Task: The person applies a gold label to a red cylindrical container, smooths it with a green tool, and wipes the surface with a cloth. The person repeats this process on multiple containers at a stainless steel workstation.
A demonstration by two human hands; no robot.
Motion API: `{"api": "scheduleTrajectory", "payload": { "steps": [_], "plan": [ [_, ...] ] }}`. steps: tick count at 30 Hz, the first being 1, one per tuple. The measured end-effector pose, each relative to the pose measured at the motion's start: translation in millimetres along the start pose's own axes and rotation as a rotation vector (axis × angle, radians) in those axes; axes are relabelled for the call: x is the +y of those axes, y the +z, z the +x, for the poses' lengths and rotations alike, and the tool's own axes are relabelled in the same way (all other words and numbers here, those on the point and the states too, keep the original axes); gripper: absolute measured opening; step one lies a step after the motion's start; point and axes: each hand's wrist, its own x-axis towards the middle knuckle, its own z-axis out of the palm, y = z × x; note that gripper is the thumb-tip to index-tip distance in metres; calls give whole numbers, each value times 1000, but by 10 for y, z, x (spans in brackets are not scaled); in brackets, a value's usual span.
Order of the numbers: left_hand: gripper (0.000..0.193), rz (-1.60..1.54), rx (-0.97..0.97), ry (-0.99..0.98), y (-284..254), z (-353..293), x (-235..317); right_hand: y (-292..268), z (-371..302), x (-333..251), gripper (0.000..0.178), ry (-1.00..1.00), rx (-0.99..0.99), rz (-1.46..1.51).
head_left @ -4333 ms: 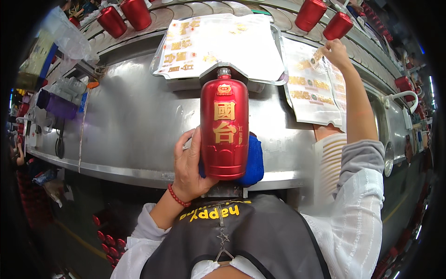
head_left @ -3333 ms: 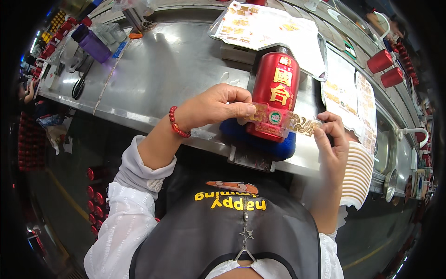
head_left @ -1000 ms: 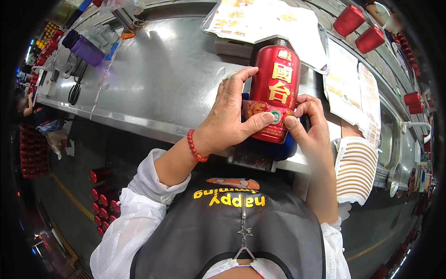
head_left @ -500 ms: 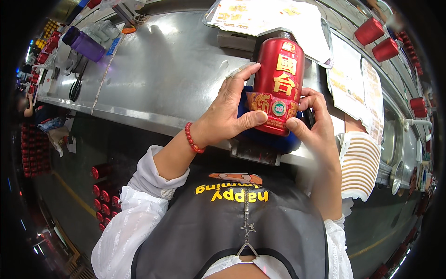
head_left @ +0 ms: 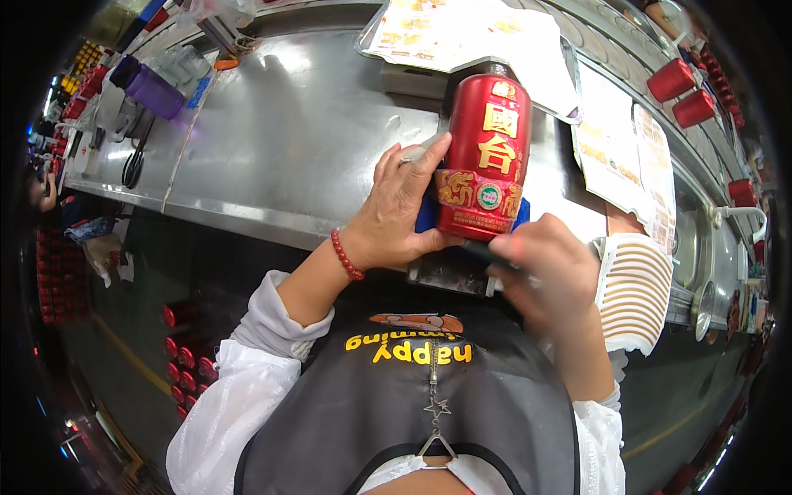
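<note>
A glossy red bottle (head_left: pixel 493 124) with gold characters lies tilted on a blue cloth-like pad (head_left: pixel 426 216), its neck pointing away from me. Round its lower part runs a patterned red and gold label band (head_left: pixel 477 198) with a small green and white seal. My left hand (head_left: pixel 404 198), with a red bead bracelet, grips the bottle's left side, thumb by the base and fingers along the flank. Just below the base, my right hand (head_left: pixel 549 264) is smeared by motion. Its fingers are closed round a slim dark tool (head_left: pixel 483 250) whose kind I cannot make out.
White sheets of printed gold and red labels (head_left: pixel 462 29) lie behind the bottle. A striped label sheet (head_left: pixel 634 289) hangs over the edge at right. On the steel bench (head_left: pixel 289 115), a purple bottle (head_left: pixel 153 89) stands at far left. Red bottles (head_left: pixel 188 359) stand low at left.
My right hand has left the bottle's right side, moved down to its base and closed on a dark tool. The bottle has shifted slightly left and toward me. My left thumb has slid down off the label.
</note>
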Motion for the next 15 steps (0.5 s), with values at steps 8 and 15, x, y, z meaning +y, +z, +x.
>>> {"api": "scheduleTrajectory", "payload": {
  "steps": [8,15],
  "plan": [
    [107,104,81,0,-33,-8,101,34,-133,-38,23,108,3,90],
    [97,-255,103,-148,2,47,187,276,-328,6,25,811,333,529]
  ]
}}
